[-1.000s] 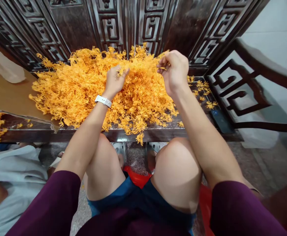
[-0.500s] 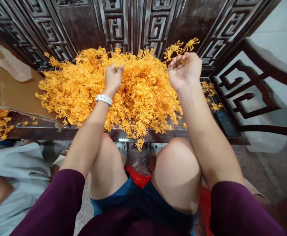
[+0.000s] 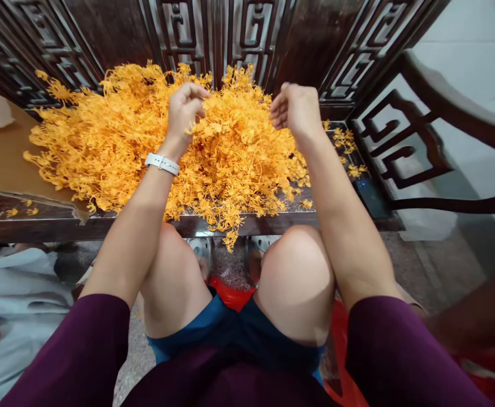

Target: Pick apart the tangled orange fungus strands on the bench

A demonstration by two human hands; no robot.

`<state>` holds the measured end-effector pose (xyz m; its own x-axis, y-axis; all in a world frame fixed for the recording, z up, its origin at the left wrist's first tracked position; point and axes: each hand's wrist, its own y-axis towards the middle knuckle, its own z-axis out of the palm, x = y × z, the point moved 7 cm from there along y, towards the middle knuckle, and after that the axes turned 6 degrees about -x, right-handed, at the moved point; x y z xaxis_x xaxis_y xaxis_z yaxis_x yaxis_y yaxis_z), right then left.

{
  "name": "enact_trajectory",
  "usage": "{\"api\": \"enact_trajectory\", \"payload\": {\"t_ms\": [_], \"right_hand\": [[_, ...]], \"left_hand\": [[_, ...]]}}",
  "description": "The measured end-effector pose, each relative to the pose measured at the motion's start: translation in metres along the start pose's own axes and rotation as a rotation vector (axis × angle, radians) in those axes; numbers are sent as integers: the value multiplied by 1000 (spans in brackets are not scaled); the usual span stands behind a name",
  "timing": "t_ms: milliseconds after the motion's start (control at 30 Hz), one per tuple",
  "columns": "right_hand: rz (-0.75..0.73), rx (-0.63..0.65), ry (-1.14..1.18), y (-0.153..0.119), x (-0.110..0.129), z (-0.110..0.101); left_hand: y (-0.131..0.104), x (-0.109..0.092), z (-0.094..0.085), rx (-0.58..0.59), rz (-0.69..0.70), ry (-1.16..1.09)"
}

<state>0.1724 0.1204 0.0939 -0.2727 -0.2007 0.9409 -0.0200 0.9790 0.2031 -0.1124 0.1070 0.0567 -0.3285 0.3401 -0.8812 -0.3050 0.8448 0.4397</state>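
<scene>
A big heap of orange, plastic-looking flower sprigs [image 3: 239, 152] with thin stems and small branching heads covers the dark wooden bench [image 3: 154, 223]. Over the heap's middle is my left hand [image 3: 181, 113], a white watch strap [image 3: 162, 163] on its wrist. Its index finger and thumb are apart, and a small orange bit shows by the palm; whether the hand touches it I cannot tell. My right hand [image 3: 300, 107] hovers at the heap's right edge, fingers loosely bent and slightly spread, with no sprig visible in them.
Behind the heap rises a carved dark wooden backrest [image 3: 213, 45]. An openwork armrest [image 3: 417, 141] stands at the right, beside a dark flat phone-like object [image 3: 372, 196] and loose sprigs [image 3: 344, 141]. Cardboard [image 3: 13, 152] lies at left, near another person's grey clothing [image 3: 18, 294].
The sprig held up by my right hand no longer shows there, and that hand has turned and lowered its fingers toward the heap. My left finger and thumb have parted. The view has shifted.
</scene>
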Motion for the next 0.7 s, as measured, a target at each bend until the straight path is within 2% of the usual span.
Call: {"api": "enact_trajectory", "payload": {"t_ms": [67,100,167,200,267,333,400,467,567,633,700], "right_hand": [[-38,89,-332,-2,-11,-9],[-49,183,-479,-4,-16,-11],[-62,394,-627,-11,-22,-16],[-78,487,-619,-16,-19,-17],[-146,603,-516,-30,-2,-17],[-209,717,-464,-50,16,-5],[-241,910,-468,-80,23,22],[-281,1020,-489,-109,21,54],[-395,1021,-785,-132,-3,92],[-398,1043,-954,-135,-23,103],[-362,1056,-918,-131,-32,103]], "left_hand": [[-2,-20,-6,-97,14,-24],[-7,-34,-4,-80,59,-32],[-23,-70,9,61,227,62],[-34,-84,16,120,301,151],[-58,-98,40,353,406,356],[-77,-93,61,520,404,420],[-87,-77,77,621,377,454],[-86,-59,86,613,343,440],[-80,-38,93,607,305,445],[-76,-31,94,591,289,469],[-74,-28,94,555,277,490]]}}
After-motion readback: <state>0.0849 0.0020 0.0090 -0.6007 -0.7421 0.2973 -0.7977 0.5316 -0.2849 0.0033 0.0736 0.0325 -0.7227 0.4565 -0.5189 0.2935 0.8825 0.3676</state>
